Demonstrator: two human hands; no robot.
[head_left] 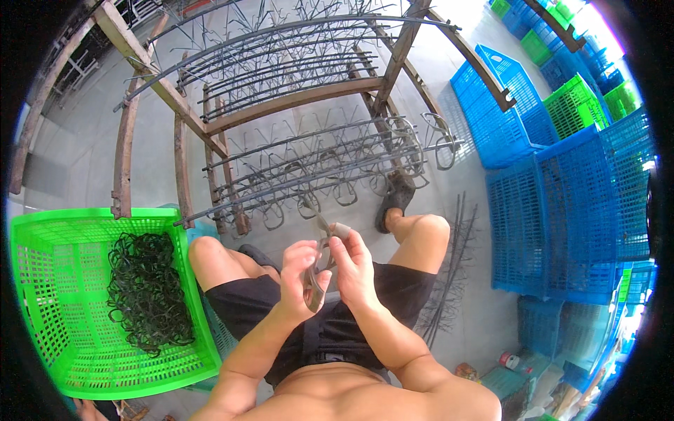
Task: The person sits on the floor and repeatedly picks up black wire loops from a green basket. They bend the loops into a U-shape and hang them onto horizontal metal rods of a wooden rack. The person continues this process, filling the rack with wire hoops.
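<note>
Our fingers [342, 247] are curled and pinching a bent grey metal clip [316, 270] between both hands: the left hand [303, 270] grips its lower end, the right hand [354, 266], one fingertip capped in a grey sleeve, pinches the upper part. We judge we are mid-way through shaping or threading this piece. Just beyond our fingertips stands the wooden rack [281, 105] of wire hooks; off to their left sits the green crate [42, 281] of dark loops [147, 291]. Next calls for a steady grip and careful alignment.
</note>
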